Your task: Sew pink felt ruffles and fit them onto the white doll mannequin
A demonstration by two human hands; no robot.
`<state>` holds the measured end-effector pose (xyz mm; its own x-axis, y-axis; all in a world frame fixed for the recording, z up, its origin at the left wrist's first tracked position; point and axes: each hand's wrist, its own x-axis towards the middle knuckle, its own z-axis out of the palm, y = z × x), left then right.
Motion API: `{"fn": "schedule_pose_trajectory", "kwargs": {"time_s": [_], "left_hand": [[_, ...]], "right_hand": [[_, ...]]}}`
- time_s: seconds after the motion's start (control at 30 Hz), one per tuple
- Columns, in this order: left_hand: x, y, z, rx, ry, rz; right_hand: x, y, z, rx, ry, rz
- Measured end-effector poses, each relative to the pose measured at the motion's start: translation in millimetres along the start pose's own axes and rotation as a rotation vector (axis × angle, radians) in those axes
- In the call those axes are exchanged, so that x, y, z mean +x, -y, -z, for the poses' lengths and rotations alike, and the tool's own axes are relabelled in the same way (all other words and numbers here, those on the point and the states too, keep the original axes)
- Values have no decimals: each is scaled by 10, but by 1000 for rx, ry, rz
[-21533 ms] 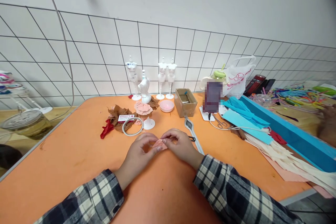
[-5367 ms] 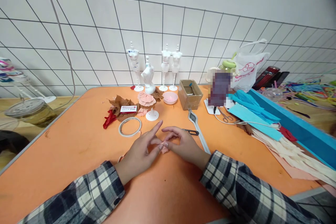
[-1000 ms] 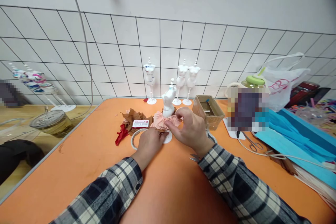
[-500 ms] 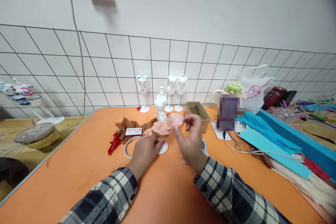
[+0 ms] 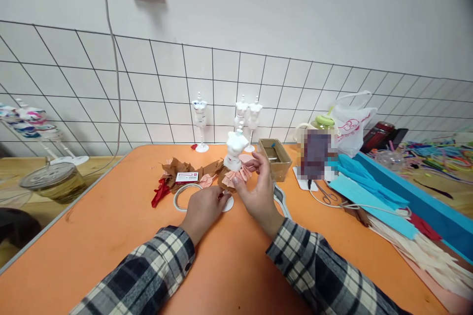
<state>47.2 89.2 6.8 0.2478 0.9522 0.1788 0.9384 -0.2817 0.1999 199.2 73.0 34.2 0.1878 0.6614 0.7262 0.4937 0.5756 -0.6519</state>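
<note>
A small white mannequin with a ruffled pink paper skirt stands on a round white base at the middle of the orange table. My left hand is closed at the stand just above the base, below the skirt. Beside the skirt's right edge is my right hand, its fingers curved and apart, thumb near the ruffles. A roll of tape lies left of my left hand. Behind it are crumpled brown paper, a red scrap and a small labelled box.
Three mannequins, one of them, stand along the wall. A cardboard box, a phone, scissors and blue paper lie to the right. A jar is at the left.
The dressed mannequin has shifted right and turned slightly. My right hand has come down and left, closer to the skirt. My left hand stays at the stand.
</note>
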Motion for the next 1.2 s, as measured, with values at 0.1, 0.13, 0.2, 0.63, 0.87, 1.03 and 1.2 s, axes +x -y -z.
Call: {"fn": "schedule_pose_trajectory", "kwargs": {"time_s": [0.1, 0.13, 0.2, 0.63, 0.87, 1.03, 1.2], "left_hand": [[14, -3, -10, 21, -3, -15], [19, -1, -15, 32, 1, -14], [26, 3, -24, 56, 5, -15], [17, 2, -36, 111, 1, -74], [30, 23, -27, 81, 5, -39], [34, 46, -55, 92, -7, -82], [56, 81, -84, 106, 15, -68]], "right_hand": [[1, 14, -18, -30, -13, -19], [4, 13, -20, -42, -23, -21], [13, 3, -24, -67, -46, -21], [-76, -91, -59, -88, -165, 1], [-79, -80, 18, 47, -162, 20], [-71, -62, 6, -80, -69, 54], [-107, -31, 6, -52, -89, 84]]}}
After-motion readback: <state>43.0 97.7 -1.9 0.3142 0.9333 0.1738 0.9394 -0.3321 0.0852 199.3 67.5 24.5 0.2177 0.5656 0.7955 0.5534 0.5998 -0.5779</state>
